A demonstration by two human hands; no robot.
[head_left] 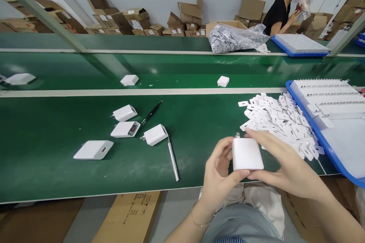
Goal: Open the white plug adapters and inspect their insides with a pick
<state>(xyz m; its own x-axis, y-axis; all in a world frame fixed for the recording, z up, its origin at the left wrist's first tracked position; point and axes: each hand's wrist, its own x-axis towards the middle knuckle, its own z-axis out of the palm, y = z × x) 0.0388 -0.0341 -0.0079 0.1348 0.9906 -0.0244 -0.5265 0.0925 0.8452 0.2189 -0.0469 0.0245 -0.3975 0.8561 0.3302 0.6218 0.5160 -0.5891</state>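
Observation:
Between both hands, over the front edge of the green table, I hold a white charger plug [247,154], its prongs pointing away from me. My left hand [219,171] grips its left side, thumb at the near edge. My right hand [281,165] closes on its right side, fingers over the far edge and thumb at the near one. Just beyond my right hand lies a heap of small white slotted end plates [281,119]. To the left rest several more white charger plugs, such as a closed one [94,149] and one with its inside exposed [125,129].
A black pen [152,112] and a silver craft knife [172,159] lie left of my hands. At right stands a blue-rimmed tray [319,133] of white parts. Chargers sit on the green belt [176,72] beyond. Across it are a bag of parts [232,38] and a person [281,13].

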